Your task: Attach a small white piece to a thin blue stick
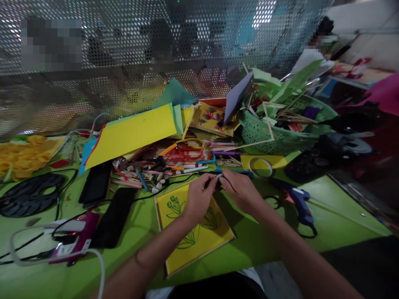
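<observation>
Apparently, the left hand and right hand pinch a small pale piece near the yellow flower drawing's far right corner, likely light, delicate, best gripped by its ends.

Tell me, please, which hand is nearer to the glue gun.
Right. The right hand is left of the glue gun; the left hand is farther left, over the yellow drawing.

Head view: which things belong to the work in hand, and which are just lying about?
Seem part of the work:
- pale piece, at the fingertips of the left hand and right hand
- yellow drawing, beneath them
- perhaps the glue gun, untouched

Probably just lying about:
- two phones
- basket
</observation>
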Available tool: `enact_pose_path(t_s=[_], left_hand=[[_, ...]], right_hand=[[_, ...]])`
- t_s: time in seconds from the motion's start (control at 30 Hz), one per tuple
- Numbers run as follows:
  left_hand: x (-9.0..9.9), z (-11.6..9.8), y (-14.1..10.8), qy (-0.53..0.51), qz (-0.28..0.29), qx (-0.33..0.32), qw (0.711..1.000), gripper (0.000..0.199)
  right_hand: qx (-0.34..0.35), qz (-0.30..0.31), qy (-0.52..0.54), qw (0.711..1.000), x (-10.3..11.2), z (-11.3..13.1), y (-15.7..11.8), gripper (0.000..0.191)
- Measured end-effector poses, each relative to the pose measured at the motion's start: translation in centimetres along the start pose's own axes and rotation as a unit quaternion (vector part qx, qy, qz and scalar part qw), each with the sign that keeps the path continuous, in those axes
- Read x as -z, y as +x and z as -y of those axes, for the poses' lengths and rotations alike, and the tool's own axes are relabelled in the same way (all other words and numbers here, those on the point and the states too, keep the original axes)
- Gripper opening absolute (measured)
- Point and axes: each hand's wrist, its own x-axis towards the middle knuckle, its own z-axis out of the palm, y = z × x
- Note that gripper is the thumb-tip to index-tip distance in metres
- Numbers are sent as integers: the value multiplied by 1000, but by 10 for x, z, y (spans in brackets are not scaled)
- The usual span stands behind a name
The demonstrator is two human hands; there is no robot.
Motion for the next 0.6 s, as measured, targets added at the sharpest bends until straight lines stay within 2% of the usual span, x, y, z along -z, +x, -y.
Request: enact_pose_path(t_s=[0.2, 0.33, 0.43, 0.6], left_hand=[[-6, -5, -4, 13, -5, -8, 1000, 25], [-7, -5, -2, 3, 0, 4, 1000, 30], [-5, -5, 0, -6, 5, 9, 1000, 35], [-3, -9, -1, 7, 7, -6, 1000, 28]], right_hand=[[-25, -23, 43, 998, 1, -2, 1, 26], [-39, -31, 79, 996, 5, 1, 1, 29], [-28, -22, 98, 995, 7, 2, 1, 31], [-23, 4, 64, 998, 6, 0, 2, 29]])
